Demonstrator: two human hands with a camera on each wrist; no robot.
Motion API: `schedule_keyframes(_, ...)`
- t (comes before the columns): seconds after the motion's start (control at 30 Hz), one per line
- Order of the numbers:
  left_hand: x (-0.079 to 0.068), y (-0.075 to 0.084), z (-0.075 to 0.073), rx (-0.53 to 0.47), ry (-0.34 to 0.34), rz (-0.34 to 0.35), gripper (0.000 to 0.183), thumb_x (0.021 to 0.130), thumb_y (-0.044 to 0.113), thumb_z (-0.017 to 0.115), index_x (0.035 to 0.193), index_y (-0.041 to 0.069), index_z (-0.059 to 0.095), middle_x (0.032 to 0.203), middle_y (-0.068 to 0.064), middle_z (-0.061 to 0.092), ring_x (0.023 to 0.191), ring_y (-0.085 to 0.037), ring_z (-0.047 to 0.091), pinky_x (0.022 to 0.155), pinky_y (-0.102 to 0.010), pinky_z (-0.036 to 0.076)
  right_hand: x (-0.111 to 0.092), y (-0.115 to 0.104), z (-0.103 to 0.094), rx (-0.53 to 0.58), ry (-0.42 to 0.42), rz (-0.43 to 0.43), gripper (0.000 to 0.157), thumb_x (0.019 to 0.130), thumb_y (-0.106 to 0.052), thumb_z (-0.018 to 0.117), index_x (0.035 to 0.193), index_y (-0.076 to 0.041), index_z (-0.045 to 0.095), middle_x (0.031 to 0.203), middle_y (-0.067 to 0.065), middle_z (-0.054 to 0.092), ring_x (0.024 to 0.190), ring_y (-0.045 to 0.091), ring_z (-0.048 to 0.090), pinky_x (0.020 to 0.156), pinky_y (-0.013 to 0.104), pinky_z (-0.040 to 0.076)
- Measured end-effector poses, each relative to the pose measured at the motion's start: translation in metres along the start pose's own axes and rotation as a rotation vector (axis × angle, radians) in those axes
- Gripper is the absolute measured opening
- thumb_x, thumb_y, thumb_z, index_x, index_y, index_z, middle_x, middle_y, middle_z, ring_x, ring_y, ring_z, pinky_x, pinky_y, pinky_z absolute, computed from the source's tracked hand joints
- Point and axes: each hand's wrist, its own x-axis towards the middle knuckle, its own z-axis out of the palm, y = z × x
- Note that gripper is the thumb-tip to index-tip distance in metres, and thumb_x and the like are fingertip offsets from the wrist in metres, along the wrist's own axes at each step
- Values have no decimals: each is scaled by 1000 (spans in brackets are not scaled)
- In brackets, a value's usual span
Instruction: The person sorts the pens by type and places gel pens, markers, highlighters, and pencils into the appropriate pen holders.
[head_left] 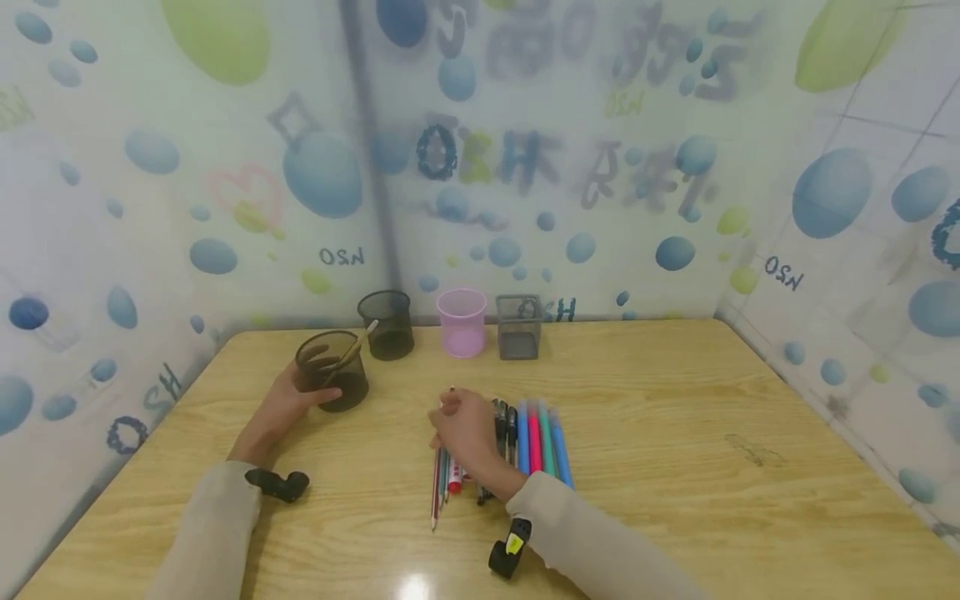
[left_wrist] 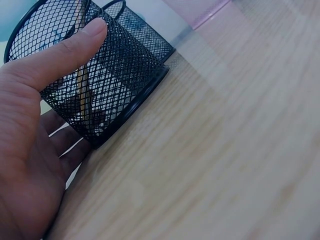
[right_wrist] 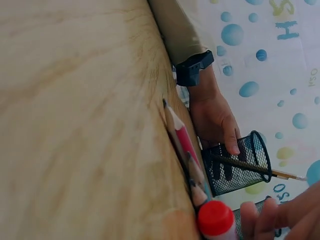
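Note:
My left hand (head_left: pixel 303 392) holds a round black mesh pen cup (head_left: pixel 348 392) at the table's left, thumb on the near side and fingers behind. A slim yellowish stick (head_left: pixel 358 346) leans inside it, its light tip above the rim; its kind is unclear. My right hand (head_left: pixel 468 429) is bent over the far ends of several pencils (head_left: pixel 435 500) and a red-capped marker (head_left: pixel 454 483). Whether its fingers pinch one of them is hidden. In the right wrist view, pencil points (right_wrist: pixel 175 120) and the red cap (right_wrist: pixel 216 218) show beside its fingertips (right_wrist: pixel 267 215).
Behind stand another black mesh cup (head_left: pixel 390 329), a pink cup (head_left: pixel 462 325) and a square grey mesh holder (head_left: pixel 519 329). Black pens (head_left: pixel 512 425) and several coloured markers (head_left: pixel 535 437) lie right of my right hand. A patterned wall covering (head_left: pixel 480 233) borders the table (head_left: pixel 660 400).

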Motion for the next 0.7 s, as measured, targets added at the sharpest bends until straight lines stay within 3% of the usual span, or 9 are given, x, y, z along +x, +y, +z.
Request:
schedule_keyframes(0.4,0,2,0,30,-3,0,77,82,-5,71,146,4,29,137,-35,39,113,2,51,93,-14,41,1,3,1,-94,-21,-6,27,86,-4,64,109,11,64,89,13,68,46,12,62,45,22,51)
schedule_keyframes(0.7,1,1,-1,34,-4,14,78,81,-6,71,145,-5,24,136,-37,39,112,3,51,93,-15,42,4,8,3,-138,-43,-50,23,84,-4,69,102,9,67,75,6,67,42,7,56,41,21,48)
